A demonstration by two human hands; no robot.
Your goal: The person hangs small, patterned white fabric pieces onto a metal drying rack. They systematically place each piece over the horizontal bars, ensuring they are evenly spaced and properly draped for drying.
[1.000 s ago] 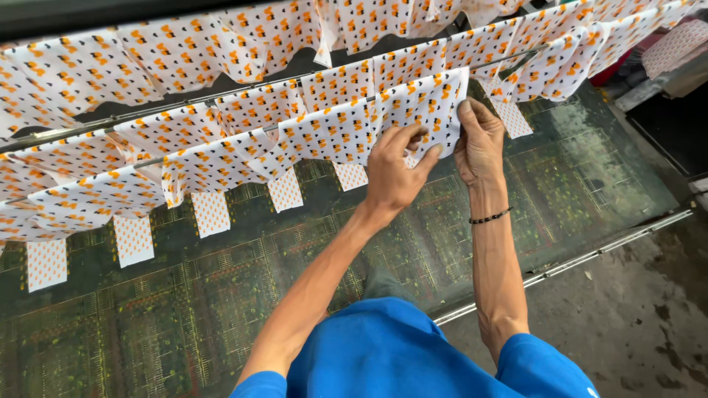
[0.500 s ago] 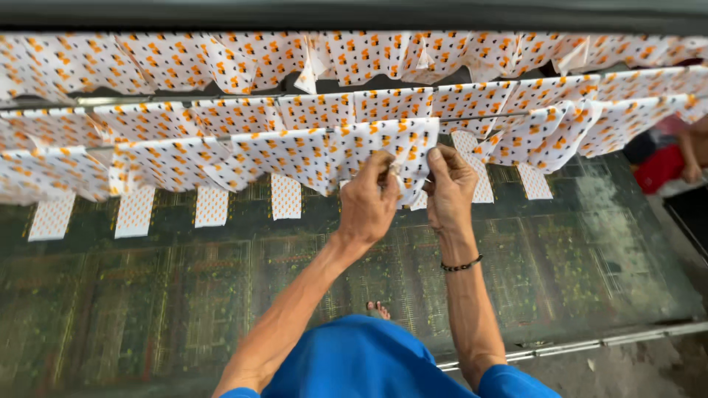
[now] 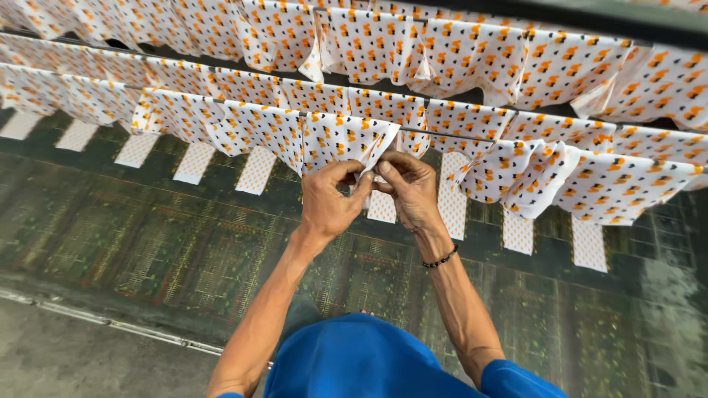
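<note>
Hands had come together vs. a sec ago, when they were spread flat on the cloth. Left hand and right hand both pinched shut on the lower edge of the cloth, fingertips nearly touching; I judged I was gathering a fold. Cloth was white w/ orange and dark dots, draped over a wire. Dotted white strips hung below, in a row over the dark floor.
</note>
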